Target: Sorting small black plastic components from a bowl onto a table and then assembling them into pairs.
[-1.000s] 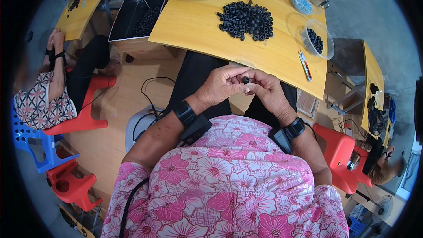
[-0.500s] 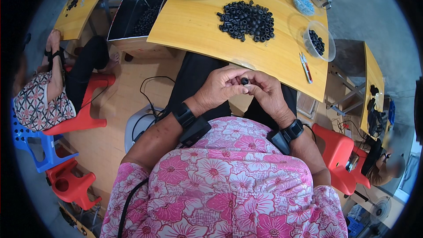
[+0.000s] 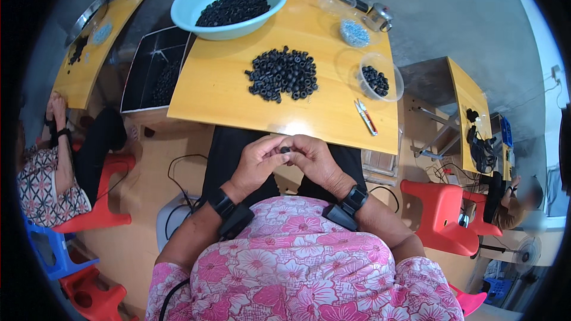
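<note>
Close together over my lap, just short of the table's near edge, my left hand (image 3: 254,165) and my right hand (image 3: 315,159) meet at the fingertips. Between their thumbs and index fingers is a small round black plastic part (image 3: 285,150), pinched from both sides and partly covered. On the yellow table (image 3: 238,120) beyond lies a loose pile of similar black parts (image 3: 282,75), many of them ring-like. To its right a clear plastic bowl (image 3: 397,93) contains more black parts. Thread snips (image 3: 366,117) with red on the handle lie near the table's right edge.
A light blue basin (image 3: 223,32) of black pieces stands far left, beside a dark-lined box (image 3: 132,96). At the far right are a tub of small pale blue pieces (image 3: 355,34) and a metal cup (image 3: 379,18). Red stools (image 3: 440,217) flank me; another person (image 3: 53,184) sits left.
The view has shifted, bringing the whole basin into sight. My hands still hold the black part at the fingertips, with the fingers now more closed over it.
</note>
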Available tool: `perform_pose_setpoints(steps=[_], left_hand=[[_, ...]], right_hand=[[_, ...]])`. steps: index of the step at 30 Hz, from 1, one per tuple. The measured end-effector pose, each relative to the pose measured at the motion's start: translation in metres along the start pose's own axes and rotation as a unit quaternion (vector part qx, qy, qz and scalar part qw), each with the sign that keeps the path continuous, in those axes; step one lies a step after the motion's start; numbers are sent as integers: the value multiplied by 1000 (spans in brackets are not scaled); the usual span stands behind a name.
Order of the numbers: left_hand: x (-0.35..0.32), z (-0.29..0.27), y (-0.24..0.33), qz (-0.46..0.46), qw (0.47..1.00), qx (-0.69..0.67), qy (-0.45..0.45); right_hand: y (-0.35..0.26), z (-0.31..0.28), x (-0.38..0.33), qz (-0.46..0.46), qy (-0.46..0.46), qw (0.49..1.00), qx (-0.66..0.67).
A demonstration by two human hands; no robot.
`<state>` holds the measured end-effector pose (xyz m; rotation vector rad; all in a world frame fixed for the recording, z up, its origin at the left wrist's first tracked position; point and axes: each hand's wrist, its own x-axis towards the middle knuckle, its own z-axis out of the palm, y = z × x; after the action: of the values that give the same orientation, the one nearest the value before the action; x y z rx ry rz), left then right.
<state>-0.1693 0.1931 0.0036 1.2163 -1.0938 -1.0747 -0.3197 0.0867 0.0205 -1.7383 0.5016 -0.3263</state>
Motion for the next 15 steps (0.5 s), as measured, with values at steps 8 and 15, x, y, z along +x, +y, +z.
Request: perform_pose_setpoints(steps=[8,15], left_hand=[[2,-6,-21,-42,990,-138,8],[5,-3,-15,-79,992,-99,-16]], right_hand=[[-27,-81,10,-50,285,948,-135],[-22,-192,14,16,374,872,-316]])
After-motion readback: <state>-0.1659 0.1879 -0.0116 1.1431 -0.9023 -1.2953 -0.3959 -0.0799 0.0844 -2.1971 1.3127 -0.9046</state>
